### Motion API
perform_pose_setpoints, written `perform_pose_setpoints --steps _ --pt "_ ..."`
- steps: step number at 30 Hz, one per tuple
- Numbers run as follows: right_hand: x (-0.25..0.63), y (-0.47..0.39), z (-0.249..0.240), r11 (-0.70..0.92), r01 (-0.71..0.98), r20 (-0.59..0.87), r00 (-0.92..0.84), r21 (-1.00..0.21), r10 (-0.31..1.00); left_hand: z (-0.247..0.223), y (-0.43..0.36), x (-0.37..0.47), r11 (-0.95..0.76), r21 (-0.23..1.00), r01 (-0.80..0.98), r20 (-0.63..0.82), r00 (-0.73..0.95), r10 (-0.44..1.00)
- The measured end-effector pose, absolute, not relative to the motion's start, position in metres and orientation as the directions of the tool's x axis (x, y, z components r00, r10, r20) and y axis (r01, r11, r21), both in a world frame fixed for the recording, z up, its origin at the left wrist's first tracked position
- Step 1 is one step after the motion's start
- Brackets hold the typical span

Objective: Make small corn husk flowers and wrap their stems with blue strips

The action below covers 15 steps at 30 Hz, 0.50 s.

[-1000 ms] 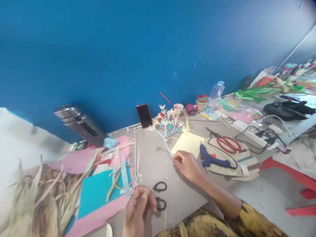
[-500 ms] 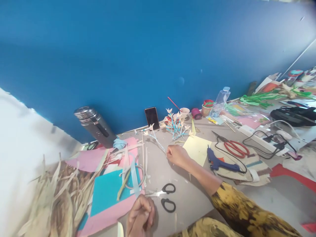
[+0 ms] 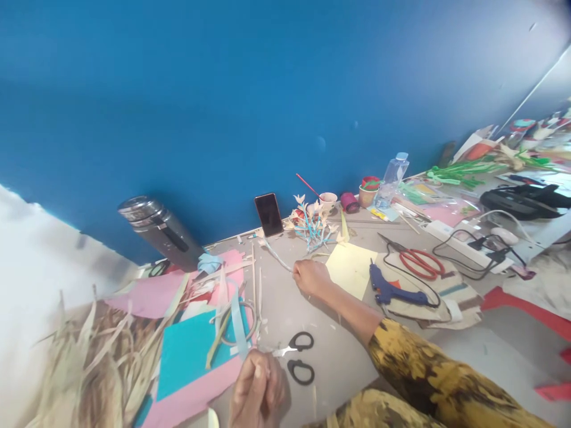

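Observation:
My right hand (image 3: 311, 278) is closed around the lower end of a pale wrapped flower stem (image 3: 279, 258). The stem slants up and left, with a small cream flower (image 3: 261, 238) at its tip. Low in the view, my left hand (image 3: 257, 385) is closed with curled fingers; what it holds, if anything, is hidden. Black-handled scissors (image 3: 294, 352) lie just right of it, blade tips close to the fingers. A pale blue ribbon (image 3: 239, 327) runs down near its knuckles. Behind my right hand stands a bunch of cream flowers on blue stems (image 3: 314, 226).
A yellow sheet (image 3: 350, 267), a blue glue gun (image 3: 395, 290) and red-handled scissors (image 3: 422, 264) lie to the right. At the back are a phone (image 3: 269, 214), a paper cup (image 3: 329, 203) and a bottle (image 3: 392, 181). Left are a flask (image 3: 163, 232), turquoise sheet (image 3: 187, 351) and dried husks (image 3: 89, 368).
The view has shifted slightly. The stem in my right hand has turned, so its flowered branches now look closer together. My left hand remains closed beside the scissors.

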State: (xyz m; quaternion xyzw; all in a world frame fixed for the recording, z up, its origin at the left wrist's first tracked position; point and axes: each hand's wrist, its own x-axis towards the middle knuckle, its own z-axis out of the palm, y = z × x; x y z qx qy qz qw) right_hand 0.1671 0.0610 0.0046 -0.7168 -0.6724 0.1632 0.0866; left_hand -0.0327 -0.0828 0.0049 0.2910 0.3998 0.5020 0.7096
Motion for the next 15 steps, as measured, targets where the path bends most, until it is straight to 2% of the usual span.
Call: perform_pose_setpoints --steps 3,7,11,15 --pt "0.166 0.061 0.004 -0.077 0.93 -0.123 0.034 -0.358 0.992 0.002 -0.086 -0.029 0.305 0.872 -0.383 -0.26 0.167 0.951" --pt "0.165 0.058 0.006 -0.066 0.917 -0.105 0.027 -0.393 0.994 0.002 -0.089 -0.03 0.167 0.982 -0.092 -0.16 0.083 0.984" --pt "0.166 0.049 0.015 -0.058 0.901 -0.088 0.022 -0.43 0.996 0.008 -0.09 -0.03 0.067 0.989 0.132 -0.077 0.072 0.994" --pt "0.172 0.026 0.027 -0.028 0.884 -0.09 -0.016 -0.467 0.996 0.013 -0.09 -0.027 0.052 0.98 0.193 -0.073 0.1 0.992"
